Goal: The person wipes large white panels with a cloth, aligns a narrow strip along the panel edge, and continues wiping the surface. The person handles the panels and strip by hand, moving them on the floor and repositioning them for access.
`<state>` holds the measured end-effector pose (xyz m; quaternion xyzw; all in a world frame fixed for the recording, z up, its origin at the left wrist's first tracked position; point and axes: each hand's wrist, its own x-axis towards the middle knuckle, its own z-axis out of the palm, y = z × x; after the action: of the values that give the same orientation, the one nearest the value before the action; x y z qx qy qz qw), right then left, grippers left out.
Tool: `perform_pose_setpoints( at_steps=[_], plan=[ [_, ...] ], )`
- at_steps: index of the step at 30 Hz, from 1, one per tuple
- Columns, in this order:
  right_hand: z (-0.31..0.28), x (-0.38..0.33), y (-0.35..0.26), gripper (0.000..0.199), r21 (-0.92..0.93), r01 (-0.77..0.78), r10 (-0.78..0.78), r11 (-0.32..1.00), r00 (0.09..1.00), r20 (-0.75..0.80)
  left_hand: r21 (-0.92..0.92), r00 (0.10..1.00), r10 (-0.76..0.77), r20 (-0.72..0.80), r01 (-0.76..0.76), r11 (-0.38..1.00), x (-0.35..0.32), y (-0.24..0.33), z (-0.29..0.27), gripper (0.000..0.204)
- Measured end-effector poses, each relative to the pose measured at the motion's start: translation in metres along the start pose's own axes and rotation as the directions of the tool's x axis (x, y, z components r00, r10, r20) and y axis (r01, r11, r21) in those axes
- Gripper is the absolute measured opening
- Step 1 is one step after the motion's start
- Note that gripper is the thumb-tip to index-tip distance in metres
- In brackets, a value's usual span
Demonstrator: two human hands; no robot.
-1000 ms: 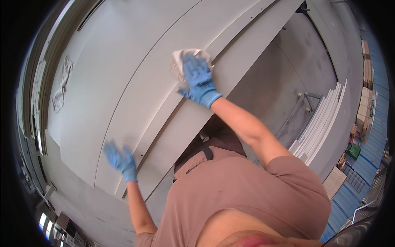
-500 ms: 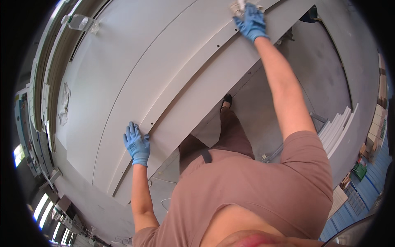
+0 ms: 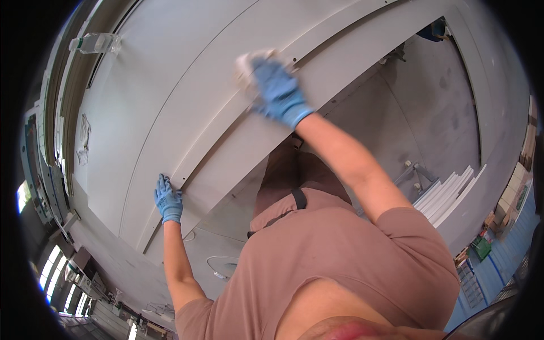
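A pale cloth [image 3: 245, 69] — crumpled, blurred — sits over the raised strip [image 3: 211, 139] of a light-grey panel [image 3: 192, 113].

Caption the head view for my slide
Gloved right hand holds a pale cloth over a long grey strip; gloved left hand lies farther down it.

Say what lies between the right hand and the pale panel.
An off-white cloth lies between the gloved right hand and the pale panel in the head view.
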<state>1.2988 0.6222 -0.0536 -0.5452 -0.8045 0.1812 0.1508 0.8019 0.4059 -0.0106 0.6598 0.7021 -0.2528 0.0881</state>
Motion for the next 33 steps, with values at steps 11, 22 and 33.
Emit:
perform_pose_setpoints(
  at_steps=[11, 22, 33],
  plan=[
    [-0.03, 0.019, 0.008, 0.122, -0.261, -0.018, 0.016, 0.965, 1.0, -0.009, -0.049, 0.999, -0.042, 0.019, 0.043, 0.998, 0.001, 0.007, -0.006, 0.078],
    [-0.079, 0.057, 0.15, 0.127, -0.373, -0.116, 0.052, 0.921, 0.983, -0.175, -0.032, 0.999, -0.051, 0.002, 0.051, 0.998, 0.004, 0.01, -0.007, 0.076],
    [-0.035, 0.048, 0.015, 0.112, -0.087, 0.31, -0.276, 0.947, 0.921, 0.274, 0.03, 0.977, -0.168, 0.13, 0.166, 0.986, 0.013, 0.027, -0.021, 0.079]
  ],
)
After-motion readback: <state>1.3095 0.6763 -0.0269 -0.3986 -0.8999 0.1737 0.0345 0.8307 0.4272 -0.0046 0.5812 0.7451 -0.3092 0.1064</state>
